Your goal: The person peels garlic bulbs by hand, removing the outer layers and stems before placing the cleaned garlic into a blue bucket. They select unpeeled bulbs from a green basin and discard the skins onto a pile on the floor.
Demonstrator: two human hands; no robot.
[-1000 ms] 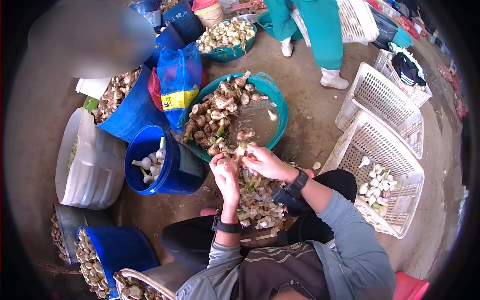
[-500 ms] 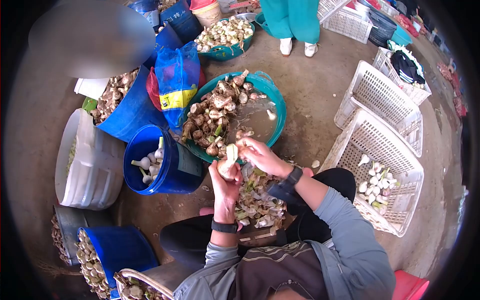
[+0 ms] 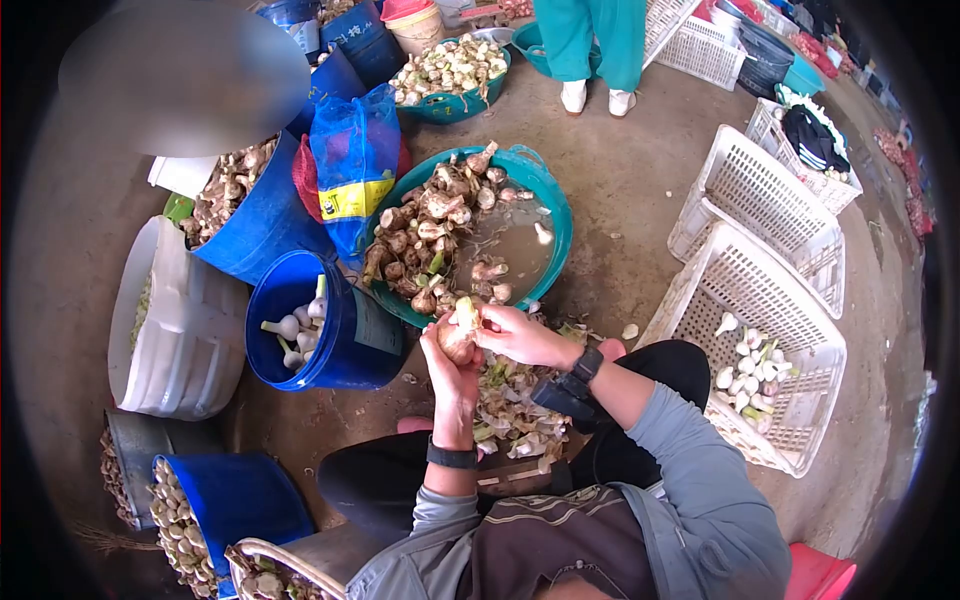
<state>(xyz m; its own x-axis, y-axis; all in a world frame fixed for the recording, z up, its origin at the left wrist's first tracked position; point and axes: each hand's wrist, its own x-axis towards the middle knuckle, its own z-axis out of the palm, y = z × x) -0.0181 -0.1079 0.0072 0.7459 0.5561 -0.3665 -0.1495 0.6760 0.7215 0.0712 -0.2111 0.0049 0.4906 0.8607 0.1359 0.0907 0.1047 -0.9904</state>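
Observation:
My left hand [image 3: 450, 378] is wrapped around a brownish garlic bulb [image 3: 457, 345], with its pale neck pointing up. My right hand [image 3: 528, 338] meets it from the right, fingers closed at the neck and outer skin. Both hands are just above the near rim of a green tub [image 3: 563, 210]. In the tub lies a pile of unpeeled garlic [image 3: 432, 215], mostly on the left, with murky water showing on the right. Loose garlic skins [image 3: 515, 400] are heaped below my hands, between my legs.
A blue bucket [image 3: 262, 335] with white peeled bulbs stands at left. At right, a white crate [image 3: 822, 375] holds cleaned garlic, with another white crate [image 3: 828, 240] behind. A blue mesh bag [image 3: 350, 135] touches the tub's left side. A person in green trousers [image 3: 615, 45] stands at the back.
My right hand has moved down and closer to the bulb, onto its neck. The left hand keeps hold of the bulb. The person at the back has shifted slightly right.

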